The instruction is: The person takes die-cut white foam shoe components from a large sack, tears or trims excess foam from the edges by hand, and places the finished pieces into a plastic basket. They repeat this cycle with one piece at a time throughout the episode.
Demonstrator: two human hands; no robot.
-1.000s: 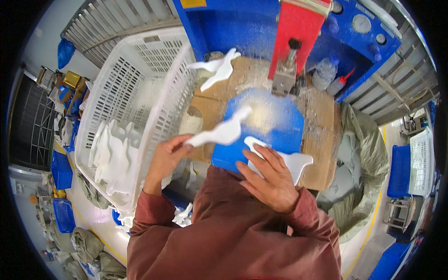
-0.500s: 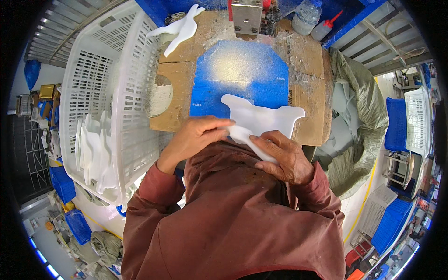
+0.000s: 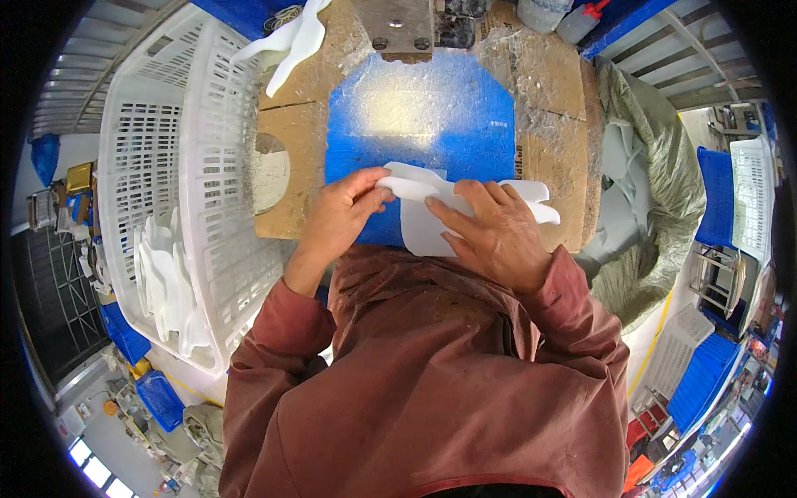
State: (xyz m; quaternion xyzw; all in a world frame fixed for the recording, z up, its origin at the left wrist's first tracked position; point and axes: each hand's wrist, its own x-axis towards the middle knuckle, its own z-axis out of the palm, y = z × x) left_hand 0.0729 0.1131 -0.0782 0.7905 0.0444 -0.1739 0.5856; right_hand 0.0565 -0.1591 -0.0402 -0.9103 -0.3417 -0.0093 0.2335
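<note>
Between my hands is a smooth white curved moulded piece [image 3: 422, 228] with flared ends, held just above the near edge of a blue sheet [image 3: 423, 100]. My left hand [image 3: 336, 214] is closed on its left end, pinching it between thumb and fingers. Over its right half lies my right hand [image 3: 498, 228], gripping it with the thumb on the near side and the fingers across the top. That hand hides part of the piece, and I cannot tell whether a second layer lies under it.
Worn cardboard [image 3: 552, 108] surrounds the blue sheet, below a metal machine block [image 3: 397, 25]. Another white piece [image 3: 290, 41] lies at the far left. A white slatted crate [image 3: 237, 158] at left holds several similar pieces [image 3: 166, 282]. A grey-green sack [image 3: 664, 183] stands at right.
Both hands have moved forward with the white piece, away from my lap. The piece has been turned, and my right hand has rolled over it. The whole view has shifted slightly.
</note>
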